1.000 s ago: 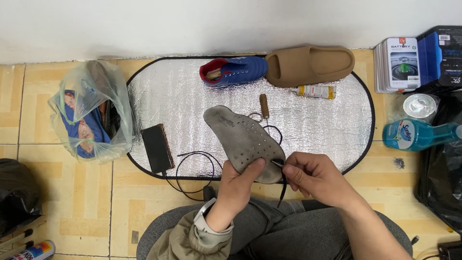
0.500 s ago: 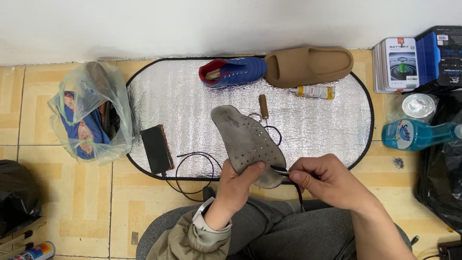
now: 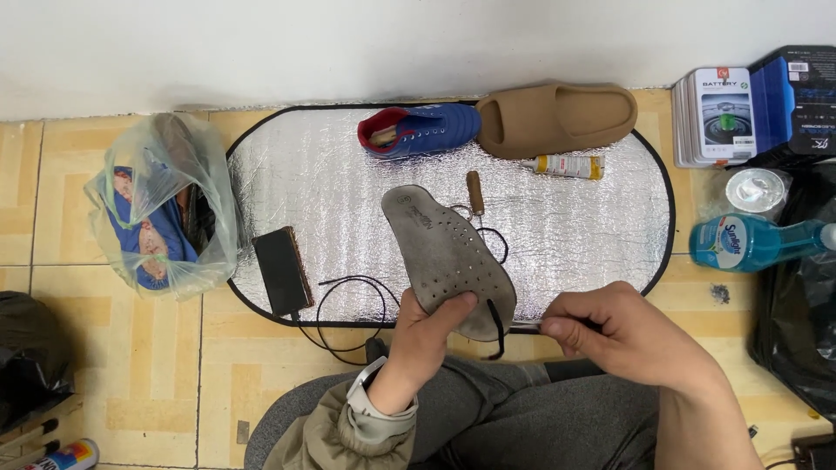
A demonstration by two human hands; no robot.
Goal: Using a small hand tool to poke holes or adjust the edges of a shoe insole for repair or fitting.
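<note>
Two hands are working over a grey perforated insole in the head view, above the person's grey-trousered lap. The left hand is gripping the insole by its near end, thumb lying across the top face, so the insole is tilting up and away over the near edge of a silver foil mat that is lying on the tiled floor. The right hand is pinching closed on a thin metal tool whose tip is meeting the insole's near edge, just beside a black thread that is hanging down from the insole. On the mat, a blue shoe with a red lining is lying next to a tan slide sandal at the far edge, with a small yellow tube just in front of the sandal and a wooden-handled tool near the insole's far tip. A black block is sitting at the mat's left end, a black cord looping beside it. A clear plastic bag is resting on the tiles to the left, and a blue bottle is lying to the right.
</note>
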